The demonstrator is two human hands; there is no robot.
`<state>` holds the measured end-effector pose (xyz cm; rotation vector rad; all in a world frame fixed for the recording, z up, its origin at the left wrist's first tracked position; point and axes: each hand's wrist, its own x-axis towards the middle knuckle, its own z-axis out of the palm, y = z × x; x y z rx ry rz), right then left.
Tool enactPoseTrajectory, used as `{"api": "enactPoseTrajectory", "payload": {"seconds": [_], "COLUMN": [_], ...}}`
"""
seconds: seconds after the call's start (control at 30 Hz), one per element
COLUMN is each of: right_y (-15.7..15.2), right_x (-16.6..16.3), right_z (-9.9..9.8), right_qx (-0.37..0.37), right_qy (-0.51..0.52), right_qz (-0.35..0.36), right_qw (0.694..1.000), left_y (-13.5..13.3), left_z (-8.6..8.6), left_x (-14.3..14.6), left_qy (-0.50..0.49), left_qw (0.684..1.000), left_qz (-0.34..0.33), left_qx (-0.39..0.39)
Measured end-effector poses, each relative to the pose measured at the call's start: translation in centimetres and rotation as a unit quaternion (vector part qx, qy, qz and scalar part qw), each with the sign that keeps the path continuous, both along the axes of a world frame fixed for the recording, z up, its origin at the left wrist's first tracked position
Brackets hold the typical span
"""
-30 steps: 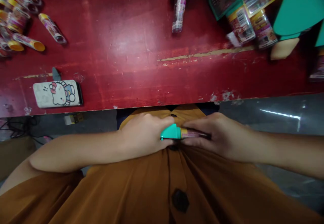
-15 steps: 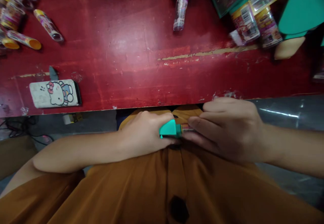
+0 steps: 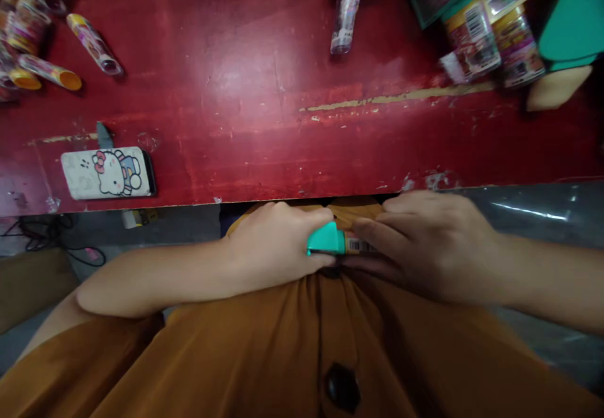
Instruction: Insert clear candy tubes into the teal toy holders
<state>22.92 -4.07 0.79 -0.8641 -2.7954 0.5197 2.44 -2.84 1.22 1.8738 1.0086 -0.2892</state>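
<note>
In front of my orange-brown shirt, just below the table edge, my left hand [image 3: 276, 238] is closed around a teal plastic top [image 3: 326, 240]. Most of its fingers are out of sight under the hand. My right hand [image 3: 429, 245] grips a small tube [image 3: 355, 243] with a printed label and a barcode. The tube's left end meets the teal top, its far end is covered by my fingers. Whether the two pieces are locked together cannot be made out.
On the red table [image 3: 226, 122], loose tubes with orange caps [image 3: 50, 72] lie at the left, near a cartoon-cat phone case [image 3: 108, 172]. One clear-ended tube [image 3: 348, 12] lies at the top middle. Labelled clear containers [image 3: 474, 40] and a teal piece [image 3: 573, 21] lie at the right.
The view has shifted slightly, so everything sits a little differently in it. More of the tube's label, with its barcode, shows between my hands. Both hands keep their hold.
</note>
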Motion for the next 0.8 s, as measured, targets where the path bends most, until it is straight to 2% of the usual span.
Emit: {"api": "enactPoseTrajectory", "payload": {"seconds": [0.07,0.1,0.17,0.2,0.23,0.27,0.3,0.33,0.4,0.43,0.47,0.5,0.57,0.63,0.7,0.73,0.8], "right_y": [-0.8,-0.9,-0.8,-0.6,-0.3,0.1,0.5,0.8,1.1,1.1,0.9,0.6,-0.2,-0.8,-0.8,-0.5,0.3], "right_x": [-0.5,-0.8,-1.2,-1.3,-1.4,-1.3,-1.2,-1.0,-0.6,-0.5,-0.5,-0.5,-0.7,-1.1,-1.5,-1.6,-1.6], "right_z": [-1.0,-1.4,-1.9,-2.0,-1.9,-1.7,-1.4,-1.1,-0.5,-0.3,-0.3,-0.5,-1.1,-1.9,-2.6,-2.7,-2.7], "right_qx": [-0.162,-0.266,-0.456,-0.521,-0.551,-0.542,-0.497,-0.422,-0.215,-0.125,-0.070,-0.060,-0.149,-0.287,-0.378,-0.399,-0.392], "right_qy": [0.036,0.056,0.101,0.112,0.114,0.111,0.099,0.073,0.023,0.012,0.013,0.022,0.046,0.055,0.075,0.085,0.085], "right_qz": [-0.058,-0.081,-0.104,-0.105,-0.101,-0.095,-0.085,-0.074,-0.047,-0.034,-0.026,-0.027,-0.047,-0.074,-0.081,-0.079,-0.069], "right_qw": [0.985,0.959,0.878,0.840,0.820,0.828,0.858,0.900,0.975,0.992,0.997,0.998,0.987,0.954,0.919,0.910,0.913], "left_y": [-0.4,-0.5,-0.6,-0.5,-0.3,-0.1,0.2,0.4,0.7,0.8,0.7,0.6,0.2,-0.2,-0.4,-0.4,-0.1], "left_z": [-0.1,-0.1,0.0,0.1,0.2,0.4,0.5,0.7,0.9,1.0,0.9,0.8,0.4,0.0,-0.3,-0.4,-0.3], "left_x": [0.1,0.0,-0.1,-0.2,-0.3,-0.5,-0.6,-0.7,-0.8,-0.8,-0.7,-0.7,-0.5,-0.5,-0.7,-0.8,-0.8], "left_qy": [0.041,0.055,0.062,0.059,0.057,0.058,0.058,0.059,0.057,0.055,0.052,0.049,0.048,0.050,0.052,0.051,0.047], "left_qw": [0.997,0.994,0.990,0.989,0.988,0.987,0.986,0.986,0.988,0.989,0.990,0.990,0.990,0.991,0.990,0.989,0.987], "left_qz": [-0.046,-0.068,-0.096,-0.101,-0.101,-0.097,-0.090,-0.082,-0.063,-0.057,-0.054,-0.054,-0.059,-0.066,-0.072,-0.073,-0.071], "left_qx": [0.040,0.058,0.083,0.091,0.102,0.113,0.126,0.132,0.129,0.125,0.120,0.117,0.115,0.109,0.113,0.119,0.135]}}
